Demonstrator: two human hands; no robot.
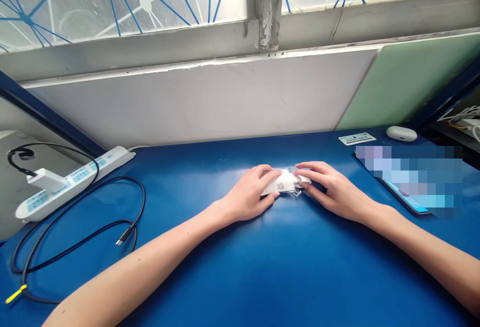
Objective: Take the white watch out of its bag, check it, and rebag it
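Note:
Between my hands, flat on the blue table, is a small clear plastic packet point(287, 183) with a white label or card that carries a square printed code. Something white and rounded shows at its right end, too small to name. My left hand point(255, 194) grips the packet's left end, thumb at the near edge and fingers over the far side. From the right, my right hand point(330, 189) pinches the other end with thumb and fingertips. Part of the packet is hidden under the fingers.
A white power strip point(80, 179) with a white charger point(48, 181) lies at the left. Its black cable point(140, 207) loops over the blue table point(262, 277). At right are a tablet-like device point(407, 194), partly pixelated, a card point(357, 139) and a white rounded case point(401, 133).

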